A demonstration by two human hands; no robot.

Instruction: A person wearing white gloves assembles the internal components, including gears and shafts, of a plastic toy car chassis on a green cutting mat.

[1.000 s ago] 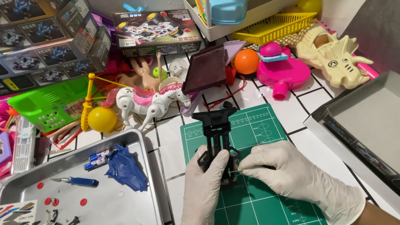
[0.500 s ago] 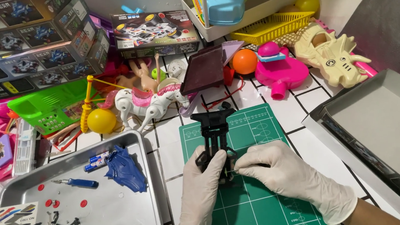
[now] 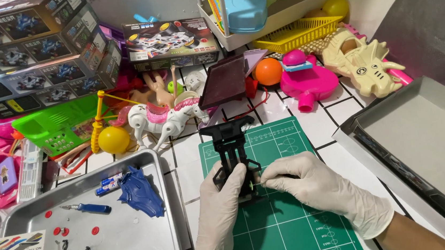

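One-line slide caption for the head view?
Two gloved hands, left hand and right hand, hold a black toy car chassis over a green cutting mat.

Chassis [image 3: 231, 151] on mat [image 3: 290, 226]; tray [image 3: 136, 240] left.

Two white-gloved hands meet low in the frame: the left hand [image 3: 220, 205] reaches up from the bottom edge, fingers curled in a grip, while the right hand [image 3: 313, 181] angles in from the lower right, fingertips pinched together, bare forearm showing.
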